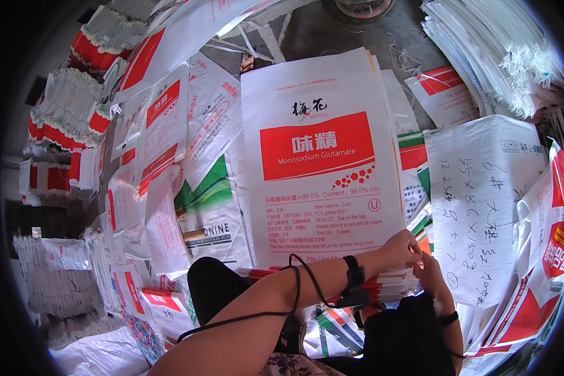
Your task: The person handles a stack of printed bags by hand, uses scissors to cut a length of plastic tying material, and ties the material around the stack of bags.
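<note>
Floor (319, 31): grey | white string (404, 59) | 1 red-and-white sack (443, 100) | white sack stack (482, 53), upper right

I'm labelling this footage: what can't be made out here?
Head view:
- Whatever the left hand and right hand may be pinching: their overlapping fingers hide it.
- Part of the bottom edge of the top white-and-red printed sack: behind the left forearm.
- The round object: cut off by the upper edge.

We see a white sack (319, 160) patterned with a red band (282, 166) and blossoms (355, 178); left of it, a green-and-white bag (214, 200).
</note>
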### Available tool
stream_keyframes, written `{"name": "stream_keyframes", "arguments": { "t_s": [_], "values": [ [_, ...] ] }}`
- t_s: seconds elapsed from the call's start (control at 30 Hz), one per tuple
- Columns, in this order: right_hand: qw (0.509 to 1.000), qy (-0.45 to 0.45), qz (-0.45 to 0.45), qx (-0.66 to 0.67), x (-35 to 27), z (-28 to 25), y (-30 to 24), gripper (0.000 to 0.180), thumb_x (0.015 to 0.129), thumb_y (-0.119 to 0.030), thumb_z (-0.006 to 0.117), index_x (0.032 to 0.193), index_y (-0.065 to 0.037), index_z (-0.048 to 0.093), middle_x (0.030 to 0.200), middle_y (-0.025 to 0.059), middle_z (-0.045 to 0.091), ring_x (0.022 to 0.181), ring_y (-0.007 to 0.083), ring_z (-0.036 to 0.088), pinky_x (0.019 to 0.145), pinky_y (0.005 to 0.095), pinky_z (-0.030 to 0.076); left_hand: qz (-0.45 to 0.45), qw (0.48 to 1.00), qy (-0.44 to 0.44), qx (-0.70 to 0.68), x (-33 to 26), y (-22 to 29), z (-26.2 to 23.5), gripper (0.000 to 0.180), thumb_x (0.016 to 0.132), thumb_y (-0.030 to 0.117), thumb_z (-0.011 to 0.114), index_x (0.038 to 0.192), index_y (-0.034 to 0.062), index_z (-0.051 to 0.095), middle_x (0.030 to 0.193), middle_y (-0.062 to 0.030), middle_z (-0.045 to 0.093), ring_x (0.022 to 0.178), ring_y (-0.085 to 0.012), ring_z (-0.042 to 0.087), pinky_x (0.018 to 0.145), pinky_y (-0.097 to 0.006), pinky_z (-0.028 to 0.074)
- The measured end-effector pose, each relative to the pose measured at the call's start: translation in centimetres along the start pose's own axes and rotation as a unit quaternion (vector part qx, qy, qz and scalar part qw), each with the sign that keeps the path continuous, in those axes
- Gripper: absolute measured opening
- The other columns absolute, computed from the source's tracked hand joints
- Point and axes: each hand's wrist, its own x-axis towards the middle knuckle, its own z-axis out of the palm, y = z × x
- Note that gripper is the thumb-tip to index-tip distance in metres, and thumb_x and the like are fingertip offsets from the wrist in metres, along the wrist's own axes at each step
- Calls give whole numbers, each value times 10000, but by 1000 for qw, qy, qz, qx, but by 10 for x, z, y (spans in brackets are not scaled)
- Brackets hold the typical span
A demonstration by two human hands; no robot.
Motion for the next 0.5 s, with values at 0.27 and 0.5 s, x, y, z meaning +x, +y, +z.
{"name": "stream_keyframes", "arguments": {
  "t_s": [0.27,0.5],
  "values": [
    [988,76,-3,136,3,10,39,141,934,-125,598,866,-3,578,702,50,619,610,88,582,546,270,461,-132,987,-27,-89,-5,-4,-7,176,828,149,685,932,10,715,835,-81,683,724,-172,642,669,-289,500],
    [990,122,-8,66,1,10,32,175,918,-113,624,795,-12,551,662,36,582,573,93,565,512,261,452,-81,982,-157,62,-1,-2,-13,218,813,185,680,937,8,709,819,-115,703,730,-208,663,680,-325,505]
  ]
}}
